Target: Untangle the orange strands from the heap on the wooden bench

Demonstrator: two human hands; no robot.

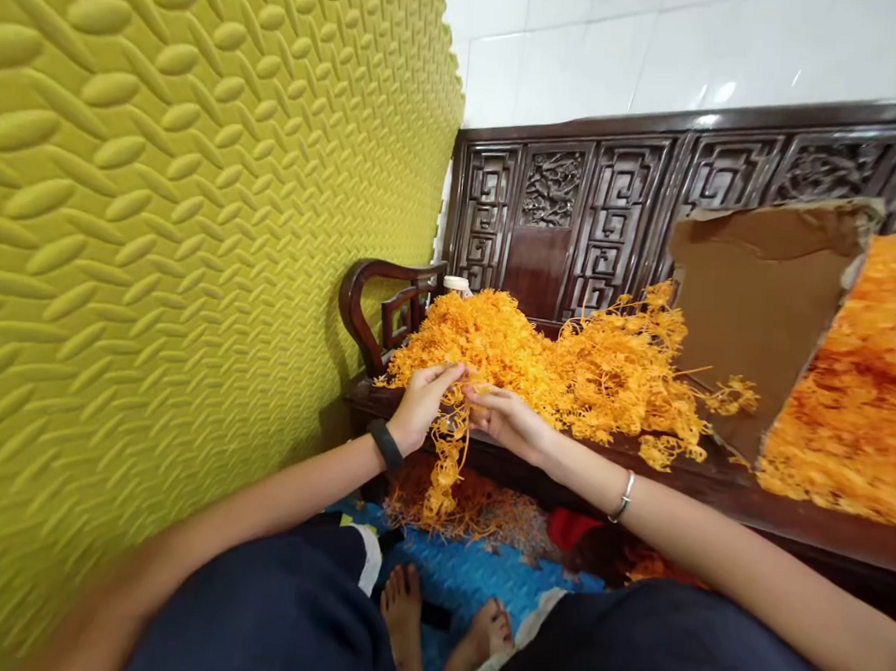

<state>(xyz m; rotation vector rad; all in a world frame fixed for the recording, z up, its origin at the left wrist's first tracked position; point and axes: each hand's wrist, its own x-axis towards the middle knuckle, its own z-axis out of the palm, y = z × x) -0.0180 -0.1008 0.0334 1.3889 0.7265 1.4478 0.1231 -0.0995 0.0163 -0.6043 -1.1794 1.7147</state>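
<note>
My left hand (420, 404), with a dark band at its wrist, pinches the top of an orange curly sprig (447, 461). Facing it, my right hand (510, 421) has its fingertips closed at the same spot, touching the sprig's upper end. The sprig dangles between and below both hands, in front of the bench edge. Just behind my fingers, a large heap of similar orange curly sprigs (493, 328) covers the bench seat. Exactly what lies between the fingertips is too small to make out, and the sprig's material cannot be told.
A carved dark wooden bench (538, 265) holds the heap. A brown cardboard sheet (750, 301) leans on its back, beside more orange material (856, 417). A yellow textured mat (196, 262) stands at left. Orange scraps (484, 508) lie below on the blue mat (451, 566).
</note>
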